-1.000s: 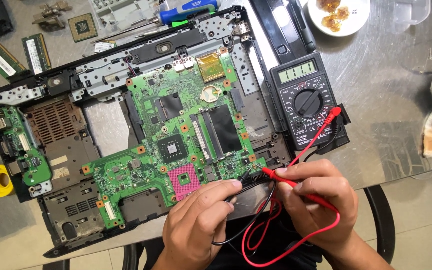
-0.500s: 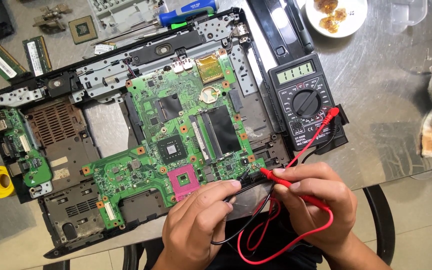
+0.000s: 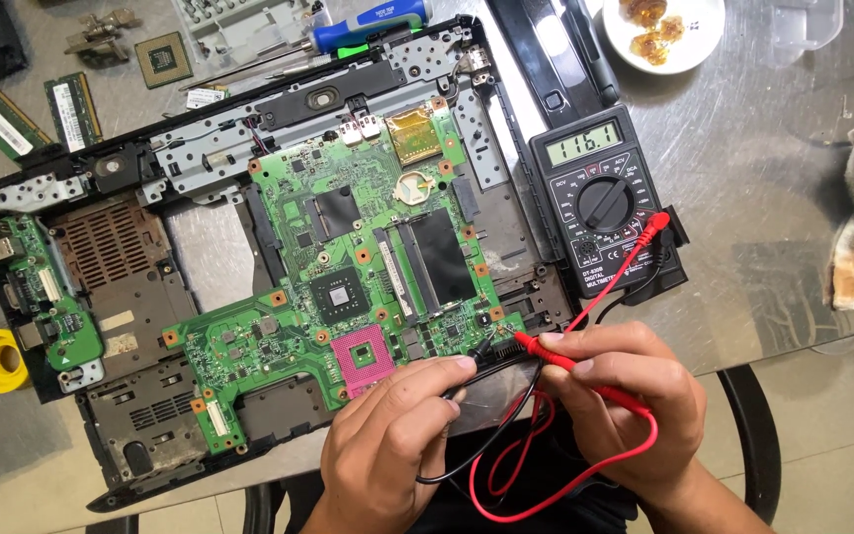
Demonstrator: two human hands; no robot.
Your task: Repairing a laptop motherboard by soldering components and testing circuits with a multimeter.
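An electronics repair workbench is showing here: a stripped black laptop chassis [image 3: 140, 297] with its green motherboard [image 3: 368, 267] is lying on a worn grey metal table [image 3: 763, 198], beside a black digital multimeter [image 3: 600, 198], loose green memory sticks [image 3: 71, 107] and a blue-handled screwdriver [image 3: 368, 18].

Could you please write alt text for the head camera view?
A person's left hand holds a black probe and the right hand a red probe, both tips at the near right corner of a green laptop motherboard, with a black multimeter to its right.
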